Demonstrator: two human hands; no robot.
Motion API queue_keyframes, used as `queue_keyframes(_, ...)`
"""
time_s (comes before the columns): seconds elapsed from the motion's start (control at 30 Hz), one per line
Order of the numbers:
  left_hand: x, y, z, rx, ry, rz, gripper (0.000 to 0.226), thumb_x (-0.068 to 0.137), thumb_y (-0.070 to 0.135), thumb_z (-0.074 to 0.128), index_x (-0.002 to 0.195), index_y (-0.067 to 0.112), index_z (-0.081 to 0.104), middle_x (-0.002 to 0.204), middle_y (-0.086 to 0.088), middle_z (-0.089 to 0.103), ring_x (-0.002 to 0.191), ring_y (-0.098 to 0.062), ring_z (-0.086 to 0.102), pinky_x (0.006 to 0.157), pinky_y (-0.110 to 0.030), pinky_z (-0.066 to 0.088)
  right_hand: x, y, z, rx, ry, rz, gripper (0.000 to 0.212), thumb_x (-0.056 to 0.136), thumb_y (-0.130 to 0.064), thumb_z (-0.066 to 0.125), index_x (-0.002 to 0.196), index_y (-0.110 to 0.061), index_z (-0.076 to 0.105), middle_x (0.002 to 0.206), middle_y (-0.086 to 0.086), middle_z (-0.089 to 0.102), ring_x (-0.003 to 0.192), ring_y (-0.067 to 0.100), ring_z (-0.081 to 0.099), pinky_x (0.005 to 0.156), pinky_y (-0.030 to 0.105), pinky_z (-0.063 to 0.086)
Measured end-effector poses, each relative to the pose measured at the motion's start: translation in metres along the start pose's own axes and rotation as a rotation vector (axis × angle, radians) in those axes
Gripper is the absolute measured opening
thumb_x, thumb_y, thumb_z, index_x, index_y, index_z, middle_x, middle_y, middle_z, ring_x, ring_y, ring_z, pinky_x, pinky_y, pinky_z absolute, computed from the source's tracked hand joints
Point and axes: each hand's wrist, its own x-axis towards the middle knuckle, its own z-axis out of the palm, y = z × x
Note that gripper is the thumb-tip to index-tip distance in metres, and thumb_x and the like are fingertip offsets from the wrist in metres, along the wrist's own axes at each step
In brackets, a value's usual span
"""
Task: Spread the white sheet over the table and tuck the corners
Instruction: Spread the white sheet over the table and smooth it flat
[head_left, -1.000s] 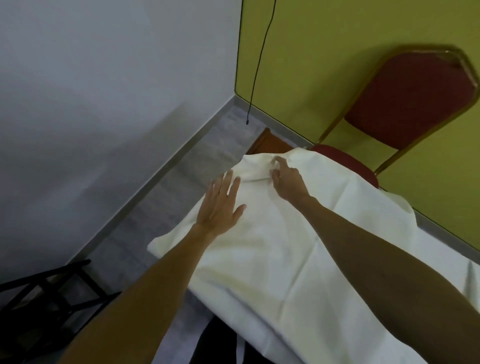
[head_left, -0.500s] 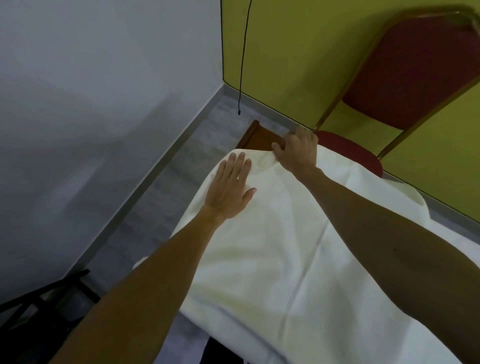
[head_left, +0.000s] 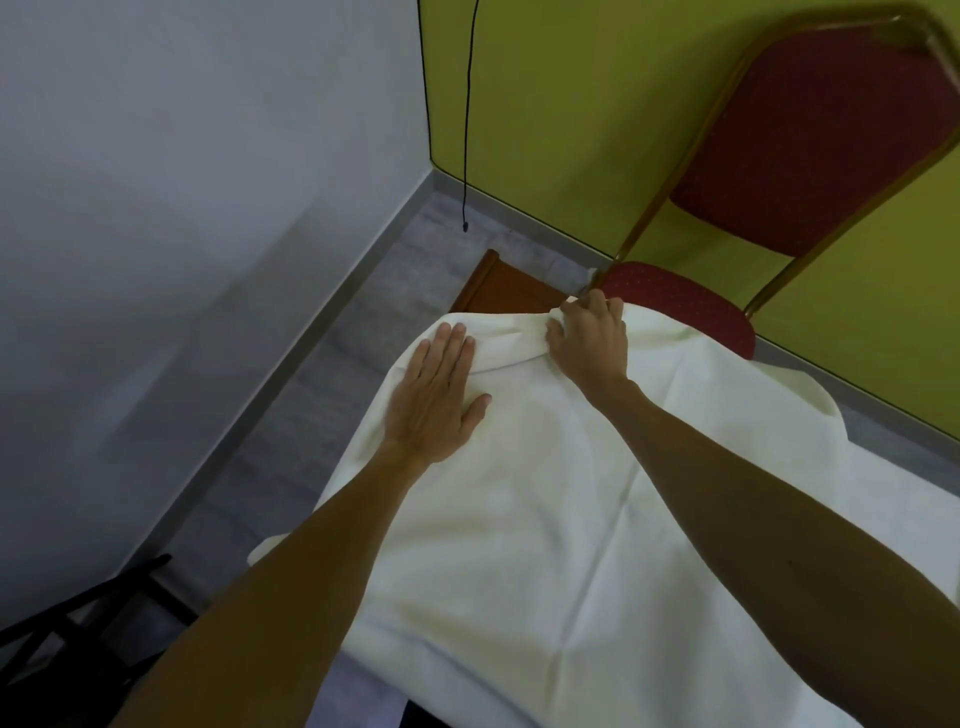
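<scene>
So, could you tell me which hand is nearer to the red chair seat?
The right hand: it grips the sheet edge just beside the red chair seat. The left hand lies flat on the sheet, farther away.

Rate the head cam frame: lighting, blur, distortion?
Head view: dim, flat light with a soft shadow on the grey wall and no glare; the white sheet reads yellowish. Slightly soft throughout, the left hand and right hand still legible. Wide-angle bending shows: the wall corner line and the red chair frame curve and lean toward the edges.
</scene>
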Motion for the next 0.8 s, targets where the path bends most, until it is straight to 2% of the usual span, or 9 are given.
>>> queue_keyframes(0.13, 0.009, 0.000, -0.003, -0.023, 0.016, -0.032, 0.076, 0.096, 0.062, 0.037, 0.154, 0.014, 0.027, 0.162, -0.009, 0.025, 0.149, -0.030, 0.023, 0.123, -0.044, 0.012, 0.013, -0.014, 0.000, 0.037, 0.073, 0.077, 0.026, 0.098, -0.016, 0.057, 0.113, 0.003, 0.066, 0.112, 0.024, 0.061, 0.105, 0.041, 0.054, 0.083, 0.044, 0.049)
queue_keyframes(0.27, 0.019, -0.011, -0.015, -0.015, -0.008, -0.163, 0.075, 0.097, 0.064, 0.023, 0.153, 0.013, 0.027, 0.160, -0.014, 0.026, 0.148, -0.035, 0.024, 0.122, -0.050, 0.020, 0.036, -0.038, -0.016, 0.151, 0.207, 0.136, 0.026, 0.101, -0.017, 0.055, 0.112, 0.005, 0.062, 0.113, 0.024, 0.059, 0.104, 0.040, 0.057, 0.081, 0.043, 0.049)
queue_keyframes(0.47, 0.037, -0.034, -0.047, -0.069, 0.025, -0.127, 0.068, 0.102, 0.051, 0.031, 0.152, 0.006, 0.024, 0.160, -0.020, 0.024, 0.149, -0.037, 0.020, 0.122, -0.050, 0.018, 0.058, -0.077, -0.042, 0.278, 0.417, 0.090, 0.024, 0.103, -0.018, 0.053, 0.109, 0.003, 0.062, 0.108, 0.019, 0.057, 0.092, 0.029, 0.056, 0.073, 0.028, 0.038)
queue_keyframes(0.57, 0.045, -0.037, -0.068, -0.043, 0.044, -0.119, 0.066, 0.103, 0.048, 0.026, 0.153, 0.005, 0.022, 0.160, -0.020, 0.022, 0.150, -0.037, 0.018, 0.122, -0.050, 0.018, 0.072, -0.094, -0.058, 0.315, 0.471, 0.043, 0.023, 0.102, -0.017, 0.053, 0.107, 0.004, 0.062, 0.107, 0.020, 0.057, 0.087, 0.028, 0.055, 0.073, 0.028, 0.040)
queue_keyframes(0.67, 0.049, -0.040, -0.087, -0.005, 0.077, -0.125, 0.063, 0.104, 0.043, 0.027, 0.153, 0.004, 0.020, 0.161, -0.020, 0.019, 0.150, -0.036, 0.015, 0.122, -0.050, 0.017, 0.085, -0.108, -0.070, 0.340, 0.504, 0.002, 0.024, 0.103, -0.016, 0.050, 0.108, 0.004, 0.062, 0.108, 0.020, 0.057, 0.088, 0.029, 0.057, 0.077, 0.033, 0.048)
queue_keyframes(0.8, 0.058, -0.049, -0.105, 0.082, 0.112, -0.153, 0.058, 0.106, 0.037, 0.028, 0.153, 0.004, 0.021, 0.161, -0.020, 0.018, 0.150, -0.037, 0.015, 0.122, -0.051, 0.017, 0.098, -0.114, -0.082, 0.440, 0.447, -0.051, 0.026, 0.105, -0.015, 0.048, 0.116, 0.004, 0.060, 0.116, 0.021, 0.055, 0.093, 0.028, 0.056, 0.085, 0.035, 0.050)
